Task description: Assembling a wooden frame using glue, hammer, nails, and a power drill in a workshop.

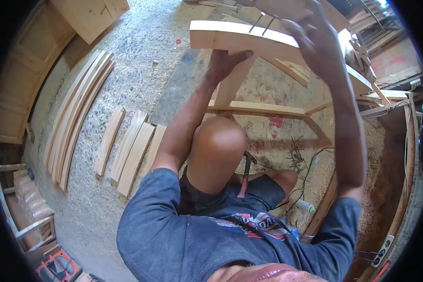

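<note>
A pale wooden rail of a timber frame spans the top of the view, with two nails standing partly out of its upper face. From below, my left hand grips the frame where a post meets the rail. Its thumb lies along the rail's lower edge, and its fingers are mostly hidden. My right hand is over the rail, right of the nails, fingers apart; I see nothing held in it. A hammer rests on my lap, head toward the frame.
Long curved wooden strips and several shorter curved pieces lie on the floor at left. A wooden cabinet stands far left. A white-and-green bottle, dark cable and wood shavings are at right. A power strip sits lower right.
</note>
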{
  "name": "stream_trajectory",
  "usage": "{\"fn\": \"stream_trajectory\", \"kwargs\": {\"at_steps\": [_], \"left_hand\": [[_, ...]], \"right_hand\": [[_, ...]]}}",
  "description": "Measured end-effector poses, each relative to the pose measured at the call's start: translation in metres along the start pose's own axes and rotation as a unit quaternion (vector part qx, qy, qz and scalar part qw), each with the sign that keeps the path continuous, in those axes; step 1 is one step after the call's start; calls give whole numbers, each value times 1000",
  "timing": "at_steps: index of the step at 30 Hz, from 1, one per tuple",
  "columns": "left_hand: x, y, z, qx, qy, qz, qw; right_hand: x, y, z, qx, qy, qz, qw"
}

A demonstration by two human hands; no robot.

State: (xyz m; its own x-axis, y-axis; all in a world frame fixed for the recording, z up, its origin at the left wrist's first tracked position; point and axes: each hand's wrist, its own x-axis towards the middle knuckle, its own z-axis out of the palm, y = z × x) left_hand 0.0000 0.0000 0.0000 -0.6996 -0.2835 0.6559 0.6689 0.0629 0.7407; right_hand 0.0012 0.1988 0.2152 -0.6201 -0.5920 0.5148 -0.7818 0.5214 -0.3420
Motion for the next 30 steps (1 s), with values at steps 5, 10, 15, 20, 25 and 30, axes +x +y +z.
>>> {"fn": "stream_trajectory", "kwargs": {"at_steps": [5, 10, 15, 20, 25, 30], "left_hand": [[1, 0, -2, 29, -4, -61, 998], [1, -8, -3, -30, -17, -90, 995], [-4, -15, -9, -90, -23, -92, 991], [-10, -6, -7, -7, -13, -42, 999], [-14, 1, -11, 13, -28, -80, 996], [-9, 7, -2, 19, -20, -66, 997]], "right_hand": [[-206, 67, 107, -49, -101, 282, 953], [-412, 59, 218, -12, -464, 439, 769], [-508, 74, 277, 403, -141, 683, 592], [-342, 61, 106, 50, -30, 319, 946], [-156, -9, -70, 141, 137, 250, 948], [-75, 23, -98, -32, 189, -36, 981]]}}
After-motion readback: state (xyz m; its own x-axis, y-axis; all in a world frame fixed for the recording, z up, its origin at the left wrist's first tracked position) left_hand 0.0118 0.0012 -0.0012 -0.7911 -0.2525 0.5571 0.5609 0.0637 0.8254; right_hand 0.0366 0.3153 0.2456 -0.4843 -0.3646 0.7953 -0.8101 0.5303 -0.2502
